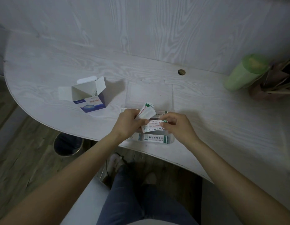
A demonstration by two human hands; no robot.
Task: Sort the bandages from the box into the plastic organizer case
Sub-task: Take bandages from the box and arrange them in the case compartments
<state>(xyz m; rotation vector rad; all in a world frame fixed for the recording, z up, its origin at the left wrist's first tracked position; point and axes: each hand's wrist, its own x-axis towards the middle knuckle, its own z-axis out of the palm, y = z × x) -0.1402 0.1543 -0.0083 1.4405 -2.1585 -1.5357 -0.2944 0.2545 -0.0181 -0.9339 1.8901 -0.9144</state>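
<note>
The blue and white bandage box (89,96) stands open on the white table, left of my hands. My left hand (128,124) grips a small stack of wrapped bandages (146,112) that fans up and to the right. My right hand (178,125) pinches a single white bandage strip (154,125) with red and green print, held level between both hands. Beneath them lies the clear plastic organizer case (171,140) at the table's front edge, its open lid (149,93) flat behind it. One bandage (153,138) lies in the case's near compartment.
A green cylinder (243,72) and a brown holder of sticks (271,85) stand at the far right. A round cable hole (181,72) is in the table behind the case. A dark bin (67,143) sits on the floor at the left; my legs are below the curved table edge.
</note>
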